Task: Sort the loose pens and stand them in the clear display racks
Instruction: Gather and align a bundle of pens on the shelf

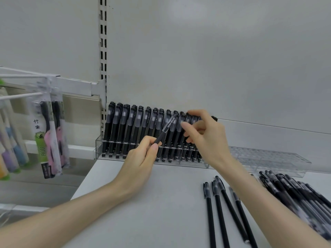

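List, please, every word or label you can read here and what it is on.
"TEST" on the cap of the pen in the left hand; the rest is blurred.
"竹炭" on the toothbrush pack.
"BOD" or "BQD", unsure, on that pack's green patch.
Pack's dark bottom label and the print on the racked pens: too blurred to read.

Both display racks, the full one and the empty one, look like clear glossy acrylic, properly see-through. The racked pens have matt black barrels with shiny translucent plastic caps. Same goes for the tilted pen and the loose pens. The shelf is smooth, matt and off-white, painted metal by the look of it, and the slotted upright has the same finish. The toothbrush packs are glossy, crinkly plastic film.
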Motion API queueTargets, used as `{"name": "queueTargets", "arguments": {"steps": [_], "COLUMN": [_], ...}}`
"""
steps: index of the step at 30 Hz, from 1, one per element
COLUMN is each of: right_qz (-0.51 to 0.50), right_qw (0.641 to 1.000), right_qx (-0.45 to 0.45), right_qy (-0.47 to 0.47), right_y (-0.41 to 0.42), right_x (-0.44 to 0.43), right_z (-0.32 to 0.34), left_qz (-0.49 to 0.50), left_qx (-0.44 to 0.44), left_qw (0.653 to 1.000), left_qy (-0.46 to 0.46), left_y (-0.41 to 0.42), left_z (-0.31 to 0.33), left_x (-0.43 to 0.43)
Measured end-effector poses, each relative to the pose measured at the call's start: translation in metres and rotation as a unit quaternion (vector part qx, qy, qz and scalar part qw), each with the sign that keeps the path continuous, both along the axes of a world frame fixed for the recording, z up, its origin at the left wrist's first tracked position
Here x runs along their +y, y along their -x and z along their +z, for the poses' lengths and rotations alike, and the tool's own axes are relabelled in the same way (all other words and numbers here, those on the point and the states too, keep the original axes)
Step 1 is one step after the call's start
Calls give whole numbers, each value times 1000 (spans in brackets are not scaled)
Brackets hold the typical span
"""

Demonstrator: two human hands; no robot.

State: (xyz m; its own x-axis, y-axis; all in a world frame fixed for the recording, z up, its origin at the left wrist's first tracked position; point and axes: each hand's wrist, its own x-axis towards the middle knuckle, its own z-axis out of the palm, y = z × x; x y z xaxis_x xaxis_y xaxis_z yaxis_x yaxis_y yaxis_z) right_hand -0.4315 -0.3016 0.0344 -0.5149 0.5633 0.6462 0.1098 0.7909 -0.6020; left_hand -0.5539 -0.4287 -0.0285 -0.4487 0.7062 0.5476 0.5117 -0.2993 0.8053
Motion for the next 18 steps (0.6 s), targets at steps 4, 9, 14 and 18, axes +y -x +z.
{"name": "queueTargets", "arguments": {"steps": [4, 9, 14, 18], "right_qz": [122, 180, 187, 99], "right_qw": [983, 960, 959, 980], "right_qx": [59, 86, 82, 128], "right_qy": [125, 194, 198, 114], "right_y": [-3, -5, -5, -14], "right_x": [-11, -11, -14, -8], "right_z": [-3, -7, -5, 8], "left_qz": [-47, -73, -45, 84], "left_qx": [25, -20, 27, 267], "left_qw": [998, 996, 999, 960], "left_qy": [22, 37, 7, -6], "left_y": [-2, -4, -1, 9], "left_z": [-2, 0, -2, -12], "left_x": [1, -1, 1, 7]}}
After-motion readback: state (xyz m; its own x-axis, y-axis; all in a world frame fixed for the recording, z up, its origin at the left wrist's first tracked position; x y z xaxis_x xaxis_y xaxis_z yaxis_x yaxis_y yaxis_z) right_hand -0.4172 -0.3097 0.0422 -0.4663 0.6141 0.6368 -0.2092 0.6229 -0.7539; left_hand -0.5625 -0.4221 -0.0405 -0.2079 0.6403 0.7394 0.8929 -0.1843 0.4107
